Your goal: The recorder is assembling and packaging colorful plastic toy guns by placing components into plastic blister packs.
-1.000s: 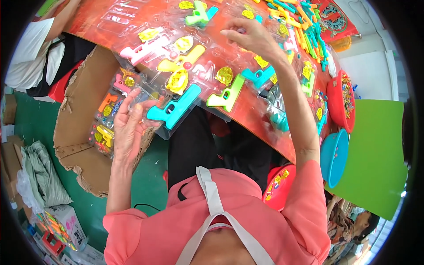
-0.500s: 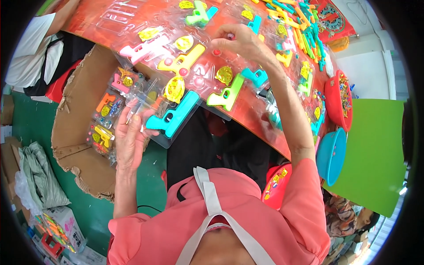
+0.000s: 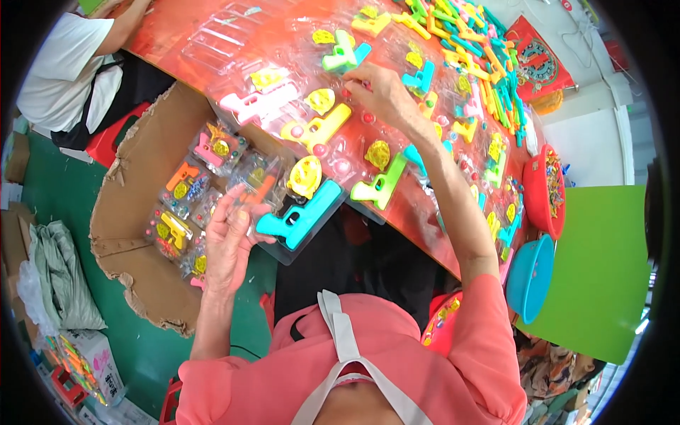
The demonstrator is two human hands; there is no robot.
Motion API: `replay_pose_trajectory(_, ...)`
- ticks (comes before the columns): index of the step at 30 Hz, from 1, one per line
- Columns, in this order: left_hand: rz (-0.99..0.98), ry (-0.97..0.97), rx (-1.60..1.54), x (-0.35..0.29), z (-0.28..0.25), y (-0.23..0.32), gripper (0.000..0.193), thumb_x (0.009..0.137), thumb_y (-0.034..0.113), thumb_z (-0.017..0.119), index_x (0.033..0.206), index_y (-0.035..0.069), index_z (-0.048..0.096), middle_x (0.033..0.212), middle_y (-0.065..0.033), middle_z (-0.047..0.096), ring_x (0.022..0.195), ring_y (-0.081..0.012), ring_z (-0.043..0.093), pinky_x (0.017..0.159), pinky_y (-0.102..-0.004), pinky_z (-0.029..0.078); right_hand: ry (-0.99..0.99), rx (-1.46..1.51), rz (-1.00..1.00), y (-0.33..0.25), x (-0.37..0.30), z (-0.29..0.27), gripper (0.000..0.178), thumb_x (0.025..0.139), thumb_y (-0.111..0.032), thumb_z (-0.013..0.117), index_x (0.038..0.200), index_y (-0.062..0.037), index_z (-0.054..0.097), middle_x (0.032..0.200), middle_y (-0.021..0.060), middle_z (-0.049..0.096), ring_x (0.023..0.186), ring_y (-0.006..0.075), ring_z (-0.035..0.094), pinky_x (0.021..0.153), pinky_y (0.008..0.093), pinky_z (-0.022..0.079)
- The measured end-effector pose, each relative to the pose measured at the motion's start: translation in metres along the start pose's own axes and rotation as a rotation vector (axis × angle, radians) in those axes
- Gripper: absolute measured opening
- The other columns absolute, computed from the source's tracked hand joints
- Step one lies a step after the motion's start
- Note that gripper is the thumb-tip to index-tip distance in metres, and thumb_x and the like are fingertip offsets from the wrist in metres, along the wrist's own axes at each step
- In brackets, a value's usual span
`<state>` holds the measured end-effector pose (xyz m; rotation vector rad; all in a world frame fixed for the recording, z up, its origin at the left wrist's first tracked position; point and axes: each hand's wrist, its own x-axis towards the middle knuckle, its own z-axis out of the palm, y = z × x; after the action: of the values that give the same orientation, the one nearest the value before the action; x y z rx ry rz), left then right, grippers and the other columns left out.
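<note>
My left hand [image 3: 228,237] is beside the clear plastic tray that holds a teal toy gun [image 3: 301,216] and a yellow see-through disc [image 3: 305,177]. Its thumb and fingers are curled round what looks like the tray's clear edge; glare blurs the exact grip. Over the table, my right hand [image 3: 386,92] reaches across the trays, palm down. Its fingertips come together at a small red ball [image 3: 347,93]. Close by lie a yellow toy gun [image 3: 319,127], a pink one [image 3: 258,103] and a lime green one [image 3: 382,183], each in clear plastic.
A torn cardboard box [image 3: 134,205] with packed toy sets stands at the left. Loose coloured pieces [image 3: 489,67] are heaped at the far right of the red table [image 3: 234,21]. A red basin [image 3: 536,188] and a blue basin [image 3: 530,276] stand beside it. Another person [image 3: 64,71] is at far left.
The whole view has shifted, so the scene sits lower and further right. My right hand has tipped down toward the trays, with the ball now at its fingertips. The left hand keeps its place.
</note>
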<state>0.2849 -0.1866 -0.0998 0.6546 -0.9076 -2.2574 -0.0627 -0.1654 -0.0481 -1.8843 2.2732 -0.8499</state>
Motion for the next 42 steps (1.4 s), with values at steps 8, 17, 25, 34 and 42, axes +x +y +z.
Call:
replay_pose_trajectory(8,-0.026,-0.027,-0.017,-0.001,-0.008,-0.005,0.045,0.094,0.018,0.057,0.134,0.005,0.041,0.105,-0.0156,0.065,0.083,-0.018,0.066,0.068,-0.0338,0.059,0.003,-0.052,0.031,-0.004,0.02,0.0,0.021,0.082,-0.012,0.061,0.099,0.0006,0.062,0.09,0.0184,0.064,0.084,0.0314,0.063,0.073,0.0381,0.049)
replay_pose_trajectory(17,-0.034,-0.036,-0.023,0.001,-0.01,-0.007,0.044,0.095,0.018,0.056,0.134,0.005,0.041,0.105,-0.0152,0.065,0.082,-0.0174,0.066,0.068,-0.0335,0.059,-0.011,-0.031,-0.009,-0.009,0.03,0.004,0.019,0.083,-0.012,0.061,0.096,0.0008,0.061,0.085,0.0135,0.066,0.079,0.0214,0.065,0.07,0.0339,0.05)
replay_pose_trajectory(25,-0.043,-0.036,-0.024,0.001,-0.01,-0.006,0.043,0.094,0.016,0.055,0.134,0.005,0.041,0.106,-0.0184,0.063,0.085,-0.019,0.066,0.065,-0.0333,0.059,-0.097,0.074,0.124,-0.021,0.034,0.005,0.019,0.082,-0.016,0.066,0.093,-0.0013,0.064,0.074,0.0069,0.063,0.065,0.0132,0.058,0.06,0.0295,0.046)
replay_pose_trajectory(34,-0.049,-0.048,-0.002,0.001,-0.011,-0.007,0.047,0.094,0.019,0.057,0.135,0.004,0.04,0.105,-0.0157,0.065,0.083,-0.0174,0.066,0.067,-0.0323,0.059,-0.031,-0.022,0.035,-0.028,0.045,0.021,0.025,0.079,-0.011,0.068,0.1,0.0007,0.062,0.094,0.0171,0.061,0.084,0.03,0.063,0.075,0.037,0.051)
replay_pose_trajectory(42,-0.028,-0.036,0.009,0.0,-0.013,-0.009,0.046,0.094,0.02,0.057,0.134,0.005,0.041,0.105,-0.0157,0.065,0.084,-0.017,0.066,0.064,-0.0308,0.059,-0.061,0.029,0.04,-0.038,0.043,0.015,0.025,0.077,-0.009,0.066,0.099,0.0013,0.061,0.093,0.0171,0.058,0.084,0.03,0.062,0.075,0.0376,0.05)
